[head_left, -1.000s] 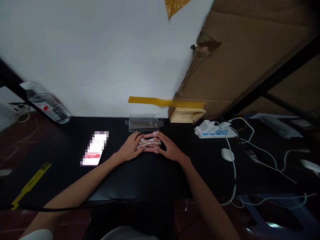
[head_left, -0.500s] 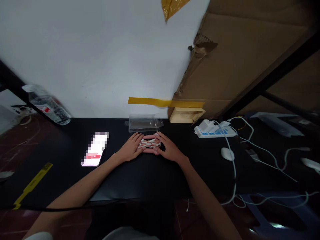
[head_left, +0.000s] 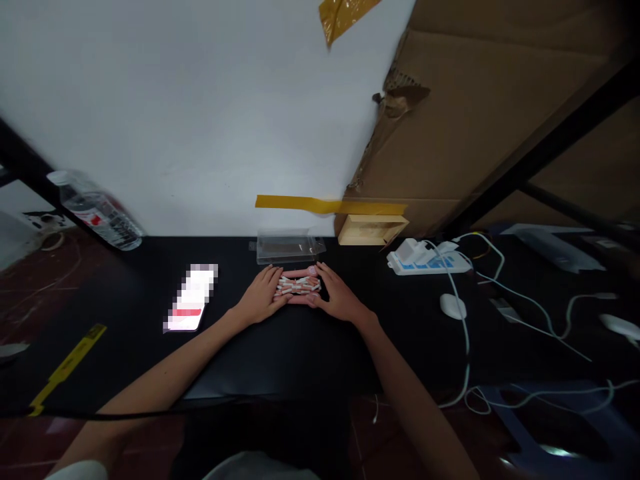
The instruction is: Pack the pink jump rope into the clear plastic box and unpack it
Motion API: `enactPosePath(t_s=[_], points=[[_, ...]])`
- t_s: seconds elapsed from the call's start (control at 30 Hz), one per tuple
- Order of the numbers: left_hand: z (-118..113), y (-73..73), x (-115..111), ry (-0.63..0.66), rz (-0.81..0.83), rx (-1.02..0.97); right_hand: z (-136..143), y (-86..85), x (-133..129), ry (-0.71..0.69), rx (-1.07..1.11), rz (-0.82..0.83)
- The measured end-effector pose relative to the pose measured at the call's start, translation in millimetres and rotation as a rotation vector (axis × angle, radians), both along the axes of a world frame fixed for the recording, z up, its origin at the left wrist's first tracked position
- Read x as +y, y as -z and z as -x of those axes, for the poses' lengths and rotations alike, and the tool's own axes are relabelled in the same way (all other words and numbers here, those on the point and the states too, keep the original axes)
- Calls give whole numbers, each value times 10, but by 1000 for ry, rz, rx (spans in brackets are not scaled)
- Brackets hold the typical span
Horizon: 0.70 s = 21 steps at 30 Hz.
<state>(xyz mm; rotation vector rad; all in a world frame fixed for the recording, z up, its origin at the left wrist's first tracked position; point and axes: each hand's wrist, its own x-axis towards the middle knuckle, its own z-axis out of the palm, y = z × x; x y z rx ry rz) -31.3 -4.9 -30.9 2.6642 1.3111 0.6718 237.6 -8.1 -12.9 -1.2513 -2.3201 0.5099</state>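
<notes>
A low bundle of small white-and-pink sticks (head_left: 299, 285) lies on the black tabletop, between a pink rod (head_left: 295, 273) on the far side and another pink rod (head_left: 299, 300) on the near side. My left hand (head_left: 260, 293) is curved round the left end of the bundle, fingers at the far side and thumb at the near rod. Opposite it, my right hand (head_left: 343, 293) cups the right end the same way. Palms and fingers hide both ends. The exact kind of the sticks is too small to tell.
Behind the hands stand a clear plastic case (head_left: 287, 247) and a shallow wooden box (head_left: 373, 230). A lit phone (head_left: 193, 300) lies left. On the right are a power strip (head_left: 430, 260), white cables and a white mouse (head_left: 453, 307). A water bottle (head_left: 100, 213) leans far left.
The fingers of my right hand have shifted slightly off the far rod's right end, so more of it shows. My left hand has barely moved, and the bundle stays in place.
</notes>
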Motion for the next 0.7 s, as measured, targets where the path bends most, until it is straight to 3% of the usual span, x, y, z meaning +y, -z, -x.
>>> enactPosePath(t_s=[0.17, 0.37, 0.53, 0.7], points=[[-79, -31, -3, 78, 9, 17, 91, -33, 17, -67, -67, -110], [-142, -87, -9, 117, 38, -104, 128, -8, 30, -128, -199, -121], [-150, -254, 196, 31, -79, -178, -25, -46, 55, -116, -198, -73], [-54, -208, 443, -4, -117, -71, -355, -84, 101, 21, -192, 1]])
